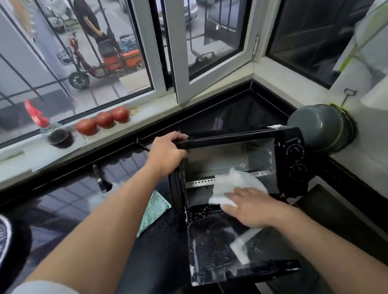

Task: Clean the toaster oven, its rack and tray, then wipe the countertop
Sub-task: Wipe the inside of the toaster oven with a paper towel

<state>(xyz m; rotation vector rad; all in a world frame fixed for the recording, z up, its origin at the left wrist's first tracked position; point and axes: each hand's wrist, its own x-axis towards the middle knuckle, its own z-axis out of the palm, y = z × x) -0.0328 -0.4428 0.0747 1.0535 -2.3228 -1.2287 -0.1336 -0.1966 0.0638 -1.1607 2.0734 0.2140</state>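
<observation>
A black toaster oven stands on the dark countertop with its glass door folded down toward me. Foam and droplets speckle the door glass. My left hand grips the oven's top left corner. My right hand lies flat on a white paper towel at the hinge edge of the door, by the oven's mouth. The oven cavity looks bare; no rack or tray shows inside it.
A green striped cloth lies left of the oven. Three tomatoes and a dark sauce bottle sit on the windowsill. A grey duct pipe juts out right of the oven. A dark tray-like shape lies at right.
</observation>
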